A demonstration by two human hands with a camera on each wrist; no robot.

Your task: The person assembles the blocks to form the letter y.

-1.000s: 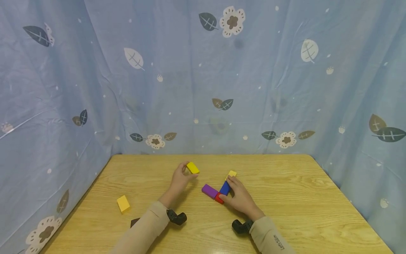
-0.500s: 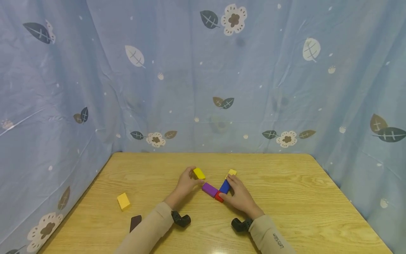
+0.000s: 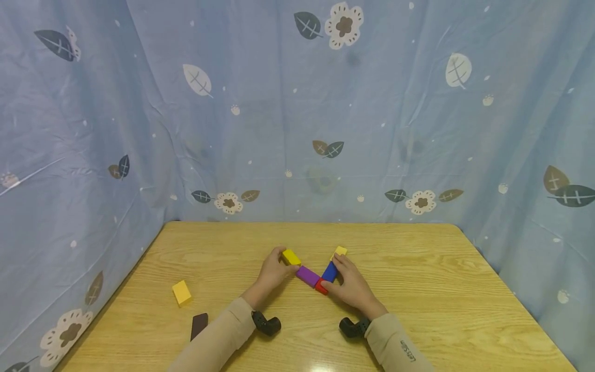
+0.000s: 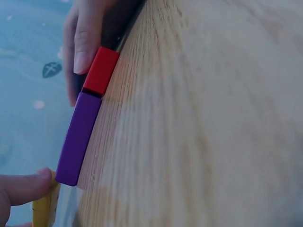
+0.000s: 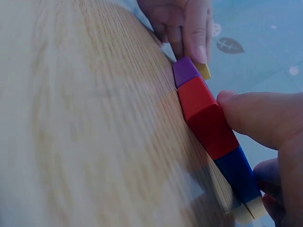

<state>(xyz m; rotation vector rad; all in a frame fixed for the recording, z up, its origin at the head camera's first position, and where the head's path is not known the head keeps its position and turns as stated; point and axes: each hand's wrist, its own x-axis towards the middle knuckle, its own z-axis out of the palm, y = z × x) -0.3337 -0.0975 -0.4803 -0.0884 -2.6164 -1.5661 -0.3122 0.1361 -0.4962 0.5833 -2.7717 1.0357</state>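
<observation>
In the head view my left hand (image 3: pixel 271 274) pinches a yellow block (image 3: pixel 292 257) between thumb and fingers, its near end right at the far-left end of a purple block (image 3: pixel 308 277). The purple block runs to a red block (image 3: pixel 321 287) at the corner of a V. From there a blue block (image 3: pixel 330 272) and a pale yellow block (image 3: pixel 341 251) lead away to the right. My right hand (image 3: pixel 352 287) holds this right side, thumb on the red block (image 5: pixel 213 127), fingers by the blue and pale yellow blocks. The left wrist view shows the purple block (image 4: pixel 78 139) flat on the wood.
On the left of the wooden table (image 3: pixel 441 289) lies a loose orange-yellow block (image 3: pixel 182 293). A dark brown block (image 3: pixel 199 326) sits partly behind the left sleeve (image 3: pixel 223 336). A blue patterned curtain (image 3: pixel 260 129) encloses the back and sides.
My left hand has brought the yellow block rightward and down to the purple block's end. The brown block shows more from behind the sleeve. My right hand has stayed in place.
</observation>
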